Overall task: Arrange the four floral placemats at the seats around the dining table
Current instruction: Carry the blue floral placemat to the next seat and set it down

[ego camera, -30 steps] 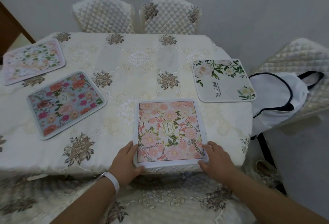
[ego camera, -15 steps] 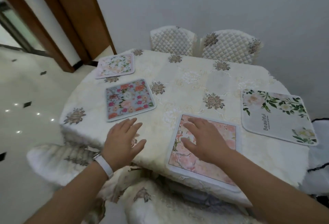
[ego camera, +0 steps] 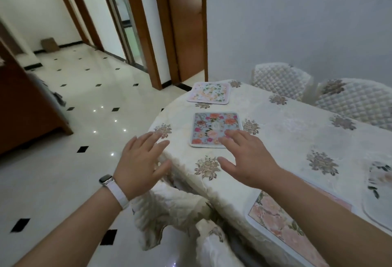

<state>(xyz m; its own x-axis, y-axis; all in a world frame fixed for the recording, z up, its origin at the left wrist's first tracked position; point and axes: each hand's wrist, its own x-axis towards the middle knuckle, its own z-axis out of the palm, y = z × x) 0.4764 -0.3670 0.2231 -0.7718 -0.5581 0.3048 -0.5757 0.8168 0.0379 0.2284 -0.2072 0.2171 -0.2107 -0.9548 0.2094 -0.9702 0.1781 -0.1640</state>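
**Two open hands above a cloth-covered bench with 4 floral placemats**

A bench [ego camera: 286, 139] is draped in a cream, embossed tablecloth [ego camera: 282, 131] with woven brownish flower motifs; its hem hangs in soft folds at the near corner.

4 flat, rounded-corner placemats lie on it. The blue placemat [ego camera: 214, 128], square with a pale border and bright red, pink and orange blooms, lies near the bench's left edge. The pale pink placemat [ego camera: 209, 93], sprinkled with small green leaves, sits beyond it at the far corner. The peach placemat [ego camera: 273, 218], with large soft roses, lies at the near edge, partly covered by the right forearm. The white placemat [ego camera: 377, 194], with green leaves, is cut off at the right edge of view.

The left hand [ego camera: 141, 163] is held at the bench's left edge, its fingers [ego camera: 148, 138] spread wide, holding nothing. A white-strapped watch [ego camera: 112, 188] wraps that wrist. The right hand [ego camera: 247, 158] is over the cloth, its fingers [ego camera: 232, 136] splayed wide, their tips overlapping the blue placemat's near right corner; contact cannot be told.

2 quilted cream chairs [ego camera: 280, 80] stand at the far side. Glossy white floor tiles [ego camera: 63, 160] with small black diamonds lie to the left.
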